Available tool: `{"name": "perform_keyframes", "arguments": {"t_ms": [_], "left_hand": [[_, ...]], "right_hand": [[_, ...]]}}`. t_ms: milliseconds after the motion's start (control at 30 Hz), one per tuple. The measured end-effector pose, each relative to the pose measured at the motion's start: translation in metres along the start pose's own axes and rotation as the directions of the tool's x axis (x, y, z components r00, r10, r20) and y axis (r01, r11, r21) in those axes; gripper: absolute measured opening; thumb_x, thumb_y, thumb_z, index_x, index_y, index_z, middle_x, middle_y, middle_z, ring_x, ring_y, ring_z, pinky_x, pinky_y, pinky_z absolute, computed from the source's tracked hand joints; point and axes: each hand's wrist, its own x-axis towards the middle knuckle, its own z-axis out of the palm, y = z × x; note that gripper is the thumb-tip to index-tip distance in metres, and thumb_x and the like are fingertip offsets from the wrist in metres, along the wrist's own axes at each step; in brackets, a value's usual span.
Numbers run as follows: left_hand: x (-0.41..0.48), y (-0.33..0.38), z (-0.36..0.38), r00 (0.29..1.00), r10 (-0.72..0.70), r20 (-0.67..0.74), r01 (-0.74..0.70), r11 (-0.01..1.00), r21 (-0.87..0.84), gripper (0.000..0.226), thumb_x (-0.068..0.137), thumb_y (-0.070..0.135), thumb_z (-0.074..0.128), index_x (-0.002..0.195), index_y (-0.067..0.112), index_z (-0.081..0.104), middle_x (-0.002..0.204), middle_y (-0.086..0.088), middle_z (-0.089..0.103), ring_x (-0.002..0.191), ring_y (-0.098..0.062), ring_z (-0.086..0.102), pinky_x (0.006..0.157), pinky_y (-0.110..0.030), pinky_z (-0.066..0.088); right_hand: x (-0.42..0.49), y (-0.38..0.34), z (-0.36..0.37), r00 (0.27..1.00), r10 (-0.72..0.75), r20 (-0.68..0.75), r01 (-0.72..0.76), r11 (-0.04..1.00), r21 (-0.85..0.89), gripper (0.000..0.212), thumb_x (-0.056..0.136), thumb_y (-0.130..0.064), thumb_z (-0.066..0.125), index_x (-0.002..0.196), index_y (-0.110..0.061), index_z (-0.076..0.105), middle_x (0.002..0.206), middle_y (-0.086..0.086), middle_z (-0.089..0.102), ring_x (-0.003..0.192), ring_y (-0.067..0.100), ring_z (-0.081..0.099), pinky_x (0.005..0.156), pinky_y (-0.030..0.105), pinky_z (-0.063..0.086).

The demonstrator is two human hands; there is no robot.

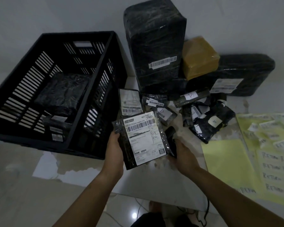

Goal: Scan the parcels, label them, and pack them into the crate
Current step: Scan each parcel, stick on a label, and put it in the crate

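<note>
single head-worn wide view, tilted forward and down, close above left hand (116, 149) and right hand (185, 158), crate (28, 136) leftward.

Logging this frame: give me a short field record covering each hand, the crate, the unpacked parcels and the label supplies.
left hand: grips a flat black parcel, shipping label facing up
right hand: holds a black scanner by the parcel's right edge
crate: black, slotted walls; a wrapped parcel and smaller ones lie inside
unpacked: tall black-wrapped box, brown box, heap of small parcels
labels: handwritten slips on yellow sheets, at right
</note>
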Motion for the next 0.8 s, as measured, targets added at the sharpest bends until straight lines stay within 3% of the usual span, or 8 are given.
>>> {"name": "perform_keyframes", "arguments": {"t_ms": [67, 167, 333, 433, 633, 800], "left_hand": [[0.001, 0.000, 0.001, 1.000, -0.006, 0.007, 0.006, 1.000, 0.011, 0.041, 0.109, 0.037, 0.034, 0.103, 0.026, 0.073, 0.102, 0.004, 0.079, 0.092, -0.012, 0.075, 0.080, -0.037, 0.049], [0.001, -0.002, 0.004, 1.000, -0.004, 0.015, 0.003, 0.999, 0.038, 0.039, 0.109, 0.036, 0.034, 0.112, 0.025, 0.071, 0.106, 0.003, 0.078, 0.099, -0.014, 0.074, 0.082, -0.037, 0.050], [0.001, -0.007, 0.009, 1.000, -0.027, -0.004, 0.027, 0.999, 0.045, 0.039, 0.109, 0.032, 0.034, 0.106, 0.026, 0.072, 0.103, 0.004, 0.079, 0.097, -0.015, 0.073, 0.082, -0.038, 0.052], [-0.001, -0.011, 0.011, 0.999, -0.038, 0.013, 0.038, 0.998, 0.051, 0.039, 0.109, 0.033, 0.033, 0.106, 0.024, 0.072, 0.101, 0.004, 0.079, 0.094, -0.015, 0.074, 0.079, -0.037, 0.052], [-0.013, -0.030, 0.024, 0.997, -0.064, 0.039, 0.059, 0.992, 0.114, 0.039, 0.109, 0.033, 0.032, 0.107, 0.024, 0.070, 0.101, 0.003, 0.079, 0.095, -0.019, 0.074, 0.080, -0.037, 0.051], [-0.035, -0.060, 0.047, 0.988, -0.151, 0.041, 0.144, 0.981, 0.131, 0.041, 0.108, 0.036, 0.034, 0.104, 0.023, 0.072, 0.106, -0.002, 0.078, 0.103, -0.027, 0.071, 0.085, -0.041, 0.051]], "right_hand": [[0.002, 0.002, 0.004, 1.000, 0.014, -0.010, -0.014, 1.000, -0.026, 0.064, 0.083, -0.031, 0.073, 0.137, -0.016, 0.041, 0.127, 0.009, 0.058, 0.109, 0.030, 0.060, 0.082, 0.041, 0.053], [0.003, 0.006, 0.008, 1.000, 0.025, -0.001, -0.025, 0.999, -0.030, 0.070, 0.077, -0.032, 0.078, 0.136, -0.017, 0.042, 0.128, 0.008, 0.056, 0.111, 0.028, 0.058, 0.082, 0.042, 0.054], [0.000, 0.011, 0.013, 0.998, 0.028, 0.058, -0.026, 0.999, -0.033, 0.097, 0.054, -0.031, 0.088, 0.138, -0.021, 0.040, 0.126, 0.002, 0.054, 0.116, 0.024, 0.052, 0.084, 0.042, 0.053], [-0.010, 0.013, 0.009, 0.999, -0.022, 0.047, 0.024, 0.999, -0.033, 0.107, 0.054, -0.035, 0.088, 0.145, -0.023, 0.033, 0.132, 0.003, 0.050, 0.118, 0.025, 0.050, 0.088, 0.042, 0.051], [-0.074, 0.040, -0.027, 0.996, -0.071, -0.062, 0.070, 0.997, -0.013, 0.085, 0.080, -0.041, 0.075, 0.150, -0.025, 0.028, 0.145, -0.001, 0.043, 0.126, 0.021, 0.048, 0.098, 0.034, 0.045], [-0.131, 0.095, -0.070, 0.990, 0.033, -0.135, -0.032, 0.999, 0.013, 0.067, 0.088, -0.034, 0.070, 0.146, -0.026, 0.038, 0.141, -0.006, 0.046, 0.123, 0.017, 0.049, 0.098, 0.031, 0.044]]}}
